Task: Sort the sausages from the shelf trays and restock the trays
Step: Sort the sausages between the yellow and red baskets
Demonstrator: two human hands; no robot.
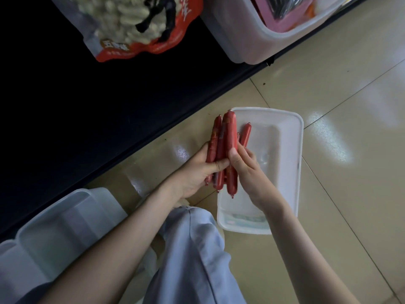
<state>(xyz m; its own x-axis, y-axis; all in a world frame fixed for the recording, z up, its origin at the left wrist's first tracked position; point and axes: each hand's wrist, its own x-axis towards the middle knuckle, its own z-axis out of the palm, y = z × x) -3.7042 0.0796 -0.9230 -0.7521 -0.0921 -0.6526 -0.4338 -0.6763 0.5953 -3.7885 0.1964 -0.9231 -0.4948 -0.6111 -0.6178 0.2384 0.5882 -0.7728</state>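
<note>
Now, head view: bundle of red sausages [223,150] held over left edge of white tray [291,150] on floor [339,95]. Left hand [195,174] fingers [203,150] curled round bundle. Right hand [247,172] grips top sausage, thumb on casing. Likely light, fairly stiff, slick film, apt to slide. Best hold: mid-length, not clipped ends.

Left hand [198,172] and right hand [247,170] jointly grip a bundle of red sausages [228,148] above a white tray [291,172] on the floor [350,106].
</note>
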